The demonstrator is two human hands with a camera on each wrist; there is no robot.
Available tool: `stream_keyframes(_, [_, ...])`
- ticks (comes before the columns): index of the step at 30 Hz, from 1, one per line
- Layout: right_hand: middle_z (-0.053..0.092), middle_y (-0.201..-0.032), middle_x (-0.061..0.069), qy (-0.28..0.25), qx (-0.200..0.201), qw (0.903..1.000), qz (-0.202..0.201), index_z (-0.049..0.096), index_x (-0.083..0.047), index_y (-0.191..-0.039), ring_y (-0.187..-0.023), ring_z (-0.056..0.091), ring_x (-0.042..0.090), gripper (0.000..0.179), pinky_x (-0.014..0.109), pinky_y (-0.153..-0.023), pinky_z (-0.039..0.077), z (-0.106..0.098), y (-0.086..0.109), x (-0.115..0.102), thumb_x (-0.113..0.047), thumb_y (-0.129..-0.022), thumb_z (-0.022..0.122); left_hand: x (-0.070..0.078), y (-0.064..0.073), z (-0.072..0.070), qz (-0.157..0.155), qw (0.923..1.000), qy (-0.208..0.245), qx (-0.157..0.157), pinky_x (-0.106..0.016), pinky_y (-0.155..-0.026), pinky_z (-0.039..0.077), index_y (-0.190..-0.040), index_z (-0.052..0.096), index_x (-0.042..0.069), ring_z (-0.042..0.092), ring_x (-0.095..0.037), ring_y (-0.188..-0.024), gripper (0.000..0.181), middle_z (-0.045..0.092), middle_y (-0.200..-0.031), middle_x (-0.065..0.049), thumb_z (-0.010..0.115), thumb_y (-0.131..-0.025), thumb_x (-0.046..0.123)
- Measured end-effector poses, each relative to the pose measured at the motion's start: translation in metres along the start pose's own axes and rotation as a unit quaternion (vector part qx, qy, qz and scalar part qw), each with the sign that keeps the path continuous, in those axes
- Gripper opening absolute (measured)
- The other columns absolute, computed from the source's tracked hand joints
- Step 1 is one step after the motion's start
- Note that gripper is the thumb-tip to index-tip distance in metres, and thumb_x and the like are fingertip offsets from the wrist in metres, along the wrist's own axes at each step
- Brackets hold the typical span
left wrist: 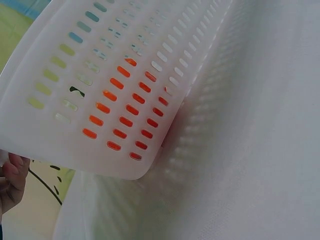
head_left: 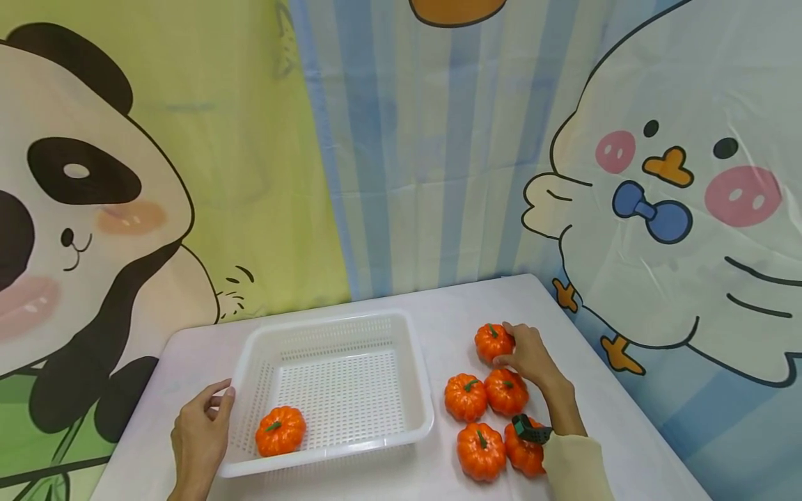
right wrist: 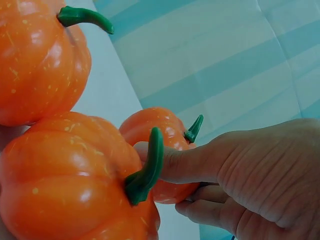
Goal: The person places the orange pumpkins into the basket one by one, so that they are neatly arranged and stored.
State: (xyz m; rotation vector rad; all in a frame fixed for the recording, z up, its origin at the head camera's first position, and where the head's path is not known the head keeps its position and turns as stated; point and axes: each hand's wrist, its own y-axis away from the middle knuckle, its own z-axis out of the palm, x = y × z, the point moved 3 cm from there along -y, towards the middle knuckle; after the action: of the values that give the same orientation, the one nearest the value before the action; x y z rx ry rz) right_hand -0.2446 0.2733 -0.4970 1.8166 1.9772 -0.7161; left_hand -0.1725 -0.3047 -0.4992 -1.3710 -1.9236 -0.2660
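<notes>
A white plastic basket [head_left: 332, 445] with slotted walls stands on the table, one orange pumpkin [head_left: 280, 431] in its near left corner. At the basket's left rim my left hand [head_left: 202, 431] holds the edge with curled fingers; the left wrist view shows the fingers [left wrist: 15, 175] beside the basket wall [left wrist: 60, 155]. To the right, my right hand [head_left: 529, 355] grips the farthest pumpkin [head_left: 491, 344] from its right side. In the right wrist view the thumb [right wrist: 190, 162] lies across that pumpkin [right wrist: 155, 122], partly hidden behind a nearer pumpkin [right wrist: 75, 175].
Several more orange pumpkins with green stems, among them a middle pumpkin [head_left: 466, 398] and a near pumpkin [head_left: 481, 452], sit clustered right of the basket. The white table [head_left: 451, 306] meets a cartoon-printed curtain [head_left: 426, 174] at the back.
</notes>
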Motion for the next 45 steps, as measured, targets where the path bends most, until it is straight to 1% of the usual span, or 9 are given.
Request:
stream_keyframes(4, [0.064,-0.142,0.039,0.002,0.001,1.0,-0.007,0.05,0.018,-0.151,-0.132,0.063,0.053,0.081,0.063,-0.115,0.049,-0.002,0.001,-0.002,-0.003,-0.085,0.091,0.0,0.0,0.0,-0.001,1.0,0.001,-0.002,-0.03,-0.062,0.039,-0.133,0.074,0.0,0.058,-0.011,-0.065,0.033,0.08,-0.104,-0.027,0.067,-0.109,0.02])
stream_keyframes(9, [0.065,-0.139,0.037,0.0,-0.003,1.0,-0.009,0.048,0.017,-0.153,-0.122,0.064,0.047,0.08,0.062,-0.112,0.052,-0.006,0.004,-0.006,-0.004,-0.088,0.09,-0.001,-0.001,0.0,-0.004,1.0,0.002,-0.005,-0.03,-0.061,0.039,-0.134,0.074,0.0,0.058,-0.012,-0.064,0.033,0.08,-0.104,-0.027,0.066,-0.109,0.021])
stream_keyframes(20, [0.069,-0.135,0.035,-0.008,-0.007,0.9995,-0.03,0.052,0.018,-0.15,-0.11,0.067,0.038,0.077,0.059,-0.105,0.057,-0.012,0.005,-0.014,-0.003,-0.086,0.091,-0.001,0.0,0.001,-0.005,1.0,0.001,-0.004,-0.03,-0.061,0.039,-0.134,0.074,-0.001,0.06,-0.014,-0.065,0.033,0.079,-0.104,-0.027,0.067,-0.109,0.02])
stream_keyframes(27, [0.07,-0.136,0.034,-0.011,-0.011,0.9989,-0.043,0.052,0.019,-0.149,-0.113,0.069,0.04,0.077,0.06,-0.106,0.056,-0.015,0.005,-0.018,-0.002,-0.086,0.09,0.0,-0.001,0.0,-0.008,0.9999,0.002,-0.006,-0.03,-0.062,0.039,-0.135,0.073,-0.001,0.06,-0.015,-0.066,0.034,0.079,-0.105,-0.028,0.066,-0.109,0.02])
stream_keyframes(34, [0.069,-0.137,0.034,-0.01,-0.021,0.9992,-0.031,0.053,0.016,-0.15,-0.114,0.066,0.04,0.075,0.06,-0.106,0.056,-0.015,0.008,-0.021,-0.004,-0.087,0.09,0.0,0.0,0.0,-0.01,0.9999,-0.001,-0.004,-0.031,-0.063,0.039,-0.135,0.073,-0.001,0.061,-0.017,-0.067,0.034,0.079,-0.106,-0.028,0.066,-0.109,0.02])
stream_keyframes(42, [0.068,-0.135,0.032,-0.012,-0.022,0.9991,-0.036,0.054,0.015,-0.15,-0.115,0.064,0.04,0.074,0.062,-0.107,0.055,-0.017,0.009,-0.025,-0.003,-0.088,0.089,-0.002,0.0,0.0,0.0,1.0,0.001,0.0,-0.03,-0.063,0.04,-0.134,0.074,0.001,0.059,-0.011,-0.065,0.033,0.08,-0.106,-0.026,0.067,-0.108,0.02])
stream_keyframes(45, [0.069,-0.134,0.032,-0.013,-0.021,0.9988,-0.041,0.054,0.015,-0.151,-0.114,0.063,0.04,0.074,0.062,-0.106,0.055,-0.018,0.008,-0.028,-0.003,-0.088,0.089,-0.002,0.0,0.0,0.0,1.0,0.001,0.0,-0.03,-0.062,0.04,-0.134,0.074,0.001,0.059,-0.011,-0.065,0.033,0.08,-0.106,-0.026,0.067,-0.108,0.02])
